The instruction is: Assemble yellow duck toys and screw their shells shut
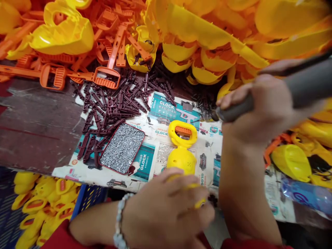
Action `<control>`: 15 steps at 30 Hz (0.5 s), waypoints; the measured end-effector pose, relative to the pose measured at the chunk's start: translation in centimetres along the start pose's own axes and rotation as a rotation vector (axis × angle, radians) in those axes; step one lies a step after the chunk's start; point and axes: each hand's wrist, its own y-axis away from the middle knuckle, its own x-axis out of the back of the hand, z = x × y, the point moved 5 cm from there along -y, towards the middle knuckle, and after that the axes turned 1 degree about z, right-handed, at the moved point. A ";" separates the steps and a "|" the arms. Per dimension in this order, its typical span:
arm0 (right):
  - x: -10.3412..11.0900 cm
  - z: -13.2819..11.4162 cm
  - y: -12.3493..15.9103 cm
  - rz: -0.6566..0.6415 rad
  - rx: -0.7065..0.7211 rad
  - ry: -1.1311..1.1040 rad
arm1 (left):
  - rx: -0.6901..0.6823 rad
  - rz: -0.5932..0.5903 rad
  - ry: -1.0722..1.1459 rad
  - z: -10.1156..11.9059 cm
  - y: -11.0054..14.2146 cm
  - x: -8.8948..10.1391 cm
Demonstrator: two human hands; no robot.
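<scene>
My left hand [166, 207], with a beaded bracelet at the wrist, is wrapped over the lower part of a yellow plastic toy body [182, 158]. The toy lies on the cardboard, its loop handle pointing away from me and an orange piece inside the loop. My right hand [269, 107] grips a grey power screwdriver [311, 81], blurred by motion. Its metal tip points left, above and to the right of the loop, apart from the toy. Left of the toy sits a shallow red-rimmed tray [104, 162] full of small silver screws.
Dark brown plastic parts [114, 100] are heaped behind the tray. Orange handled parts [111, 62] and yellow shells [215, 31] pile up along the back. A blue crate [88, 197] with yellow toys stands lower left. A plastic bottle [306, 195] lies at the right.
</scene>
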 end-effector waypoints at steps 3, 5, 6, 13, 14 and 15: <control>-0.5 2.1 -1.5 -0.042 0.057 -0.008 | -0.122 -0.040 -0.046 1.9 0.5 -2.0; -0.6 2.8 -1.7 -0.064 0.035 0.004 | -0.151 -0.030 -0.067 2.2 0.7 -3.0; -0.5 3.0 -1.7 -0.065 0.021 0.005 | -0.160 -0.031 -0.067 2.1 0.7 -3.4; -0.6 3.7 -1.1 -0.071 -0.004 -0.045 | -0.104 -0.045 -0.034 1.1 0.3 -4.6; -0.6 3.9 -1.0 -0.067 0.006 -0.053 | -0.099 -0.040 -0.031 1.1 0.2 -4.7; -0.6 4.1 -0.8 -0.067 0.010 -0.053 | -0.099 -0.026 -0.024 1.1 0.2 -4.8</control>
